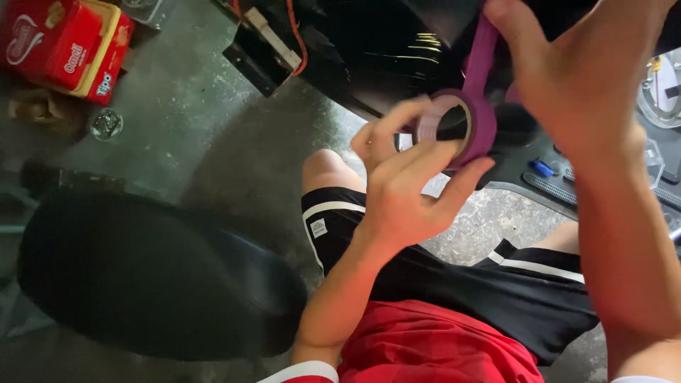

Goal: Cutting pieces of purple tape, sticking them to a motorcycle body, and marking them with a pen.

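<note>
Here we have the roll of purple tape [461,128] pinched in our left hand [404,191], thumb under its rim and fingers curled over the top, held up just in front of the glossy black body panel [376,50] of what looks like a scooter. Our right hand [567,78] is raised above and to the right, its fingers closed on the free strip of tape [482,46] that runs up from the roll toward the panel's edge. By our reading, we are in the middle of drawing tape off the roll, with the strip held taut between both hands. Laying it down well would call for steady tension, the right hand pressing the end flat while the left feeds the roll out slowly; where exactly the strip meets the panel is hidden behind the fingers. Below us lie a black seat [149,276] on the concrete floor [206,142] and a red and yellow box [64,46] farther off.
</note>
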